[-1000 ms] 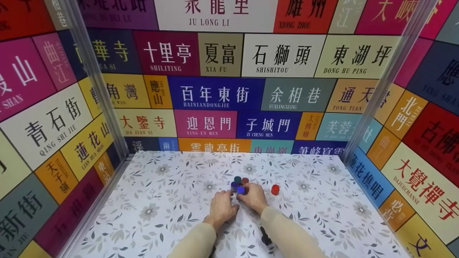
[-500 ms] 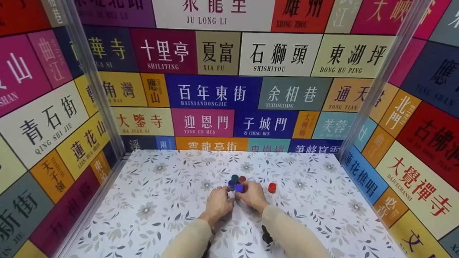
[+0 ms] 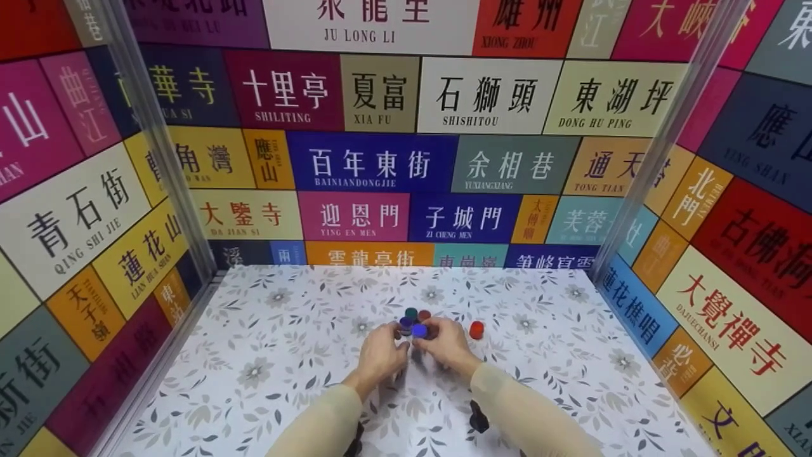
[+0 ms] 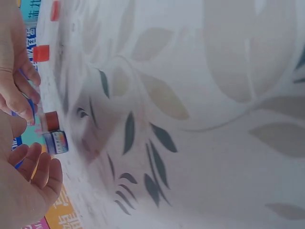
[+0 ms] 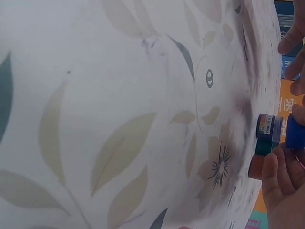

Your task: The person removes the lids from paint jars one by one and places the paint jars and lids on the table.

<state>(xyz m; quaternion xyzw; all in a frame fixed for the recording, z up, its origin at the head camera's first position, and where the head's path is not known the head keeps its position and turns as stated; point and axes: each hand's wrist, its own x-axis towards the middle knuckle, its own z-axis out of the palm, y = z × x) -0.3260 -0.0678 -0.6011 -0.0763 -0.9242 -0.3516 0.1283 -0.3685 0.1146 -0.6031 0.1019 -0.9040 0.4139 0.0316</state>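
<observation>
Both hands meet at mid-table in the head view. My right hand (image 3: pixel 447 343) pinches a small blue-capped jar (image 3: pixel 419 331), lifted just above the cloth; the jar (image 5: pixel 295 131) shows against its fingertips in the right wrist view. My left hand (image 3: pixel 379 354) lies beside it with loosely curled fingers (image 4: pixel 38 167) that hold nothing I can see. Just beyond stand a dark blue jar (image 3: pixel 405 323), a green-capped jar (image 3: pixel 411 313) and a brown-capped jar (image 3: pixel 424 314). A red jar (image 3: pixel 476 329) stands alone to the right.
A floral tablecloth (image 3: pixel 285 355) covers the table, which is walled on three sides by coloured sign panels (image 3: pixel 374 162). Metal corner posts (image 3: pixel 158 139) rise at back left and back right. A small black object (image 3: pixel 478 419) shows by my right forearm.
Both hands have edged slightly away from me. The left hand has closed in beside the blue jar that the right hand still holds. The other jars have not moved.
</observation>
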